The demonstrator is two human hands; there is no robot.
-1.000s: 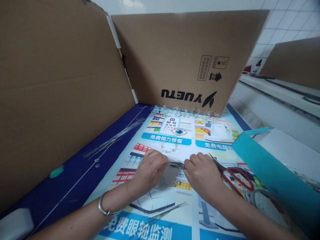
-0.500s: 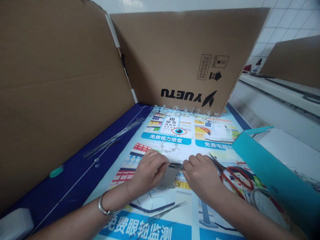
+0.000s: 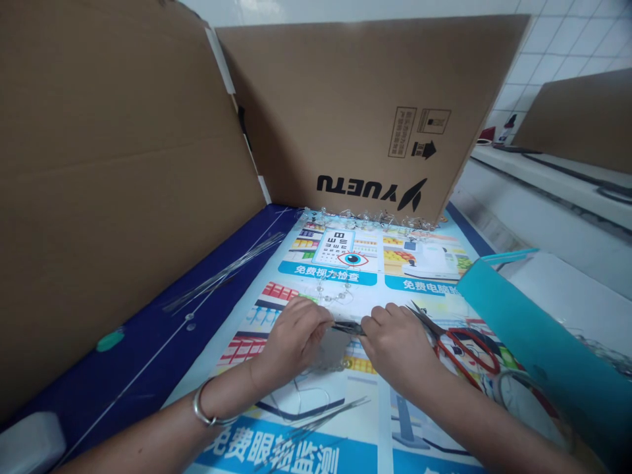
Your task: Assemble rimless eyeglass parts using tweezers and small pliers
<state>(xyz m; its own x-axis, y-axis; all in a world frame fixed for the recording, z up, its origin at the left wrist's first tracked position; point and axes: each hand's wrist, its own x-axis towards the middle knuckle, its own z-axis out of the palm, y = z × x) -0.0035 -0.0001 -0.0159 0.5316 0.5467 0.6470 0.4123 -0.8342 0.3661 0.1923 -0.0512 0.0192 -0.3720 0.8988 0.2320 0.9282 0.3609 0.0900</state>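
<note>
My right hand (image 3: 395,342) is closed around a pair of pliers (image 3: 348,327), whose dark jaws point left. At the jaws' tips, the thumb and fingers of my left hand (image 3: 299,332) are pinched together; what they hold is too small to make out. Below the hands lie a few clear beads (image 3: 345,364) and a thin curved wire (image 3: 313,395). Beyond them a strand of clear beads (image 3: 340,295) rests on the printed sheet (image 3: 368,395). Beside my right hand are open scissors (image 3: 467,352) with red handles.
Straight wires lie in a near bundle (image 3: 320,421) and a left bundle (image 3: 227,270). A teal box (image 3: 533,336) and a round clear container (image 3: 530,401) stand at right. Cardboard panels (image 3: 365,118) wall the left and back, with beaded wire pieces (image 3: 375,218) along the back.
Almost nothing differs. My hands and the pliers keep nearly the same place and hold, with only a slight shift of the whole view.
</note>
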